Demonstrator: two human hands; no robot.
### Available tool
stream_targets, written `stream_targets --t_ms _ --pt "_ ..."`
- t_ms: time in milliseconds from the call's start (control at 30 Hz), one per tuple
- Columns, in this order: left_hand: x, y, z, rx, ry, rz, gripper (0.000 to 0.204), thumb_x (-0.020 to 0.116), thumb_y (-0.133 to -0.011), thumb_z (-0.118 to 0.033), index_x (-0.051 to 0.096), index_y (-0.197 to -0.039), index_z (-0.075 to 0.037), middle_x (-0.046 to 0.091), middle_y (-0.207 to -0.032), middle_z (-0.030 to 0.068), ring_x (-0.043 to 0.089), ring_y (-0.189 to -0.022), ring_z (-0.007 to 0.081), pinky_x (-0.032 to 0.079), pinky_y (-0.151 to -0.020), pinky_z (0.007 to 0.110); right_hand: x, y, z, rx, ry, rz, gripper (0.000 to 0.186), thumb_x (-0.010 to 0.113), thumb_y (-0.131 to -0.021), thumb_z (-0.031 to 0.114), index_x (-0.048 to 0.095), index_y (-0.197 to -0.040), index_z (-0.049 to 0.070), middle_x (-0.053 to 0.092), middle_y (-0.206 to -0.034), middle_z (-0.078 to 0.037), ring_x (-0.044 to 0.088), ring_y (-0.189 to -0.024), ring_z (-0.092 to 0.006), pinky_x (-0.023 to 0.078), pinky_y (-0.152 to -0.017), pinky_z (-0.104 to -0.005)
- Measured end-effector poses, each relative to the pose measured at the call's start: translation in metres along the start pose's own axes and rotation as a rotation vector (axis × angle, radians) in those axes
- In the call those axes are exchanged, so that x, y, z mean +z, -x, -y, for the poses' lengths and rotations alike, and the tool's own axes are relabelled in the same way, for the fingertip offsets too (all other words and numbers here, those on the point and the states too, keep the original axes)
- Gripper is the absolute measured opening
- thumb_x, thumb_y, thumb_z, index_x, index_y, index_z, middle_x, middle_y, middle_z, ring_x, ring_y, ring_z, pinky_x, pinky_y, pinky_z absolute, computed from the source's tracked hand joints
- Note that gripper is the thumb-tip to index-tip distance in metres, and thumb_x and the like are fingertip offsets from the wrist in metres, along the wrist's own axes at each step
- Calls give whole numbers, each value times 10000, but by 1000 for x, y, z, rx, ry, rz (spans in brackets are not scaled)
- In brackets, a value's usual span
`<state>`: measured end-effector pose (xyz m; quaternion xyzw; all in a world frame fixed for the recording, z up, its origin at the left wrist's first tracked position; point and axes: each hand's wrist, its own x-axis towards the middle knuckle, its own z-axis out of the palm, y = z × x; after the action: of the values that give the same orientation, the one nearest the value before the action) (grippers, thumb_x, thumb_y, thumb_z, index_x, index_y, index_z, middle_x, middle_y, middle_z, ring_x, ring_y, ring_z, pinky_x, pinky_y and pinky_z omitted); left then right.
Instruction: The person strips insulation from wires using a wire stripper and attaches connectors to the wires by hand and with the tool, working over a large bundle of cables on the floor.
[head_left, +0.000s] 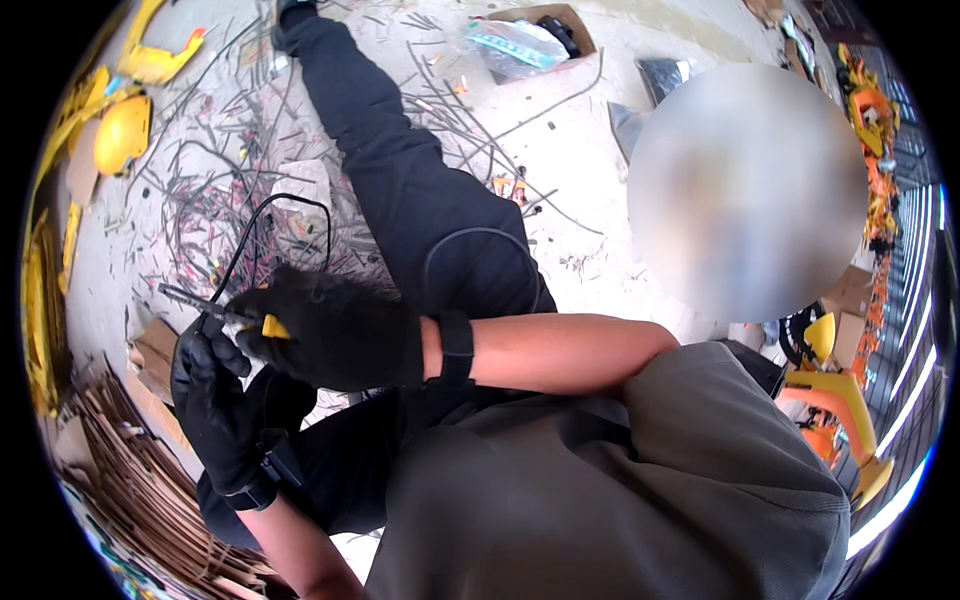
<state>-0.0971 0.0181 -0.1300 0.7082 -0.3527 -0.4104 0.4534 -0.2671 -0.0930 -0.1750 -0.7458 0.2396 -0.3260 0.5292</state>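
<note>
My right hand [340, 330], in a black glove, is closed around what looks like a utility knife [190, 299], with a long, narrow grey blade pointing left and a yellow part [273, 327] showing between the fingers. Just below it, my left hand [212, 405], gloved in black too, is closed at the near end of a black cable [243, 240]. From there the cable rises and bends in a loop beside my leg. The blade lies close to the cable; whether they touch I cannot tell. My fingers hide the cable's end.
Cut cable scraps [215, 215] litter the floor on the left. My outstretched leg [400, 150] crosses the middle. Flattened cardboard [130, 480] is stacked at lower left, near a yellow helmet-like part [122, 135]. An open cardboard box [575, 30] holds plastic bags at the far side.
</note>
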Motion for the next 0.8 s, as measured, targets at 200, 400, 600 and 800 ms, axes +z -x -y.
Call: stream_targets --t_ms 200,400,600,800 --pt "4 3 7 243 -834 66 386 644 -907 -116 576 -1264 13 639 -1199 169 597 -1112 333 471 -950 393 13 -5 19 250 -311 -3 338 638 -945 277 594 -1088 -27 628 -813 -185 628 -676 -325 489 -612 -403" --pt "12 11 15 341 -1034 48 484 717 -879 -233 556 -1273 -1 667 -1153 184 641 -1048 399 504 -877 440 22 -20 29 166 -297 -191 409 676 -906 320 613 -1057 -54 640 -901 -216 651 -752 -340 507 -662 -418" --pt "13 14 19 193 -957 -48 482 691 -901 -214 532 -1300 6 661 -1160 199 638 -1061 399 507 -874 444 26 -15 26 39 -105 -227 409 707 -872 322 632 -1017 -53 620 -1010 -234 646 -855 -354 504 -740 -444" --pt "13 4 19 528 -1224 -63 431 663 -893 -180 570 -1267 12 670 -1146 193 641 -1062 380 509 -883 405 34 -17 2 233 -287 -139 436 706 -867 327 617 -1027 -69 620 -919 -232 628 -818 -385 496 -729 -453"
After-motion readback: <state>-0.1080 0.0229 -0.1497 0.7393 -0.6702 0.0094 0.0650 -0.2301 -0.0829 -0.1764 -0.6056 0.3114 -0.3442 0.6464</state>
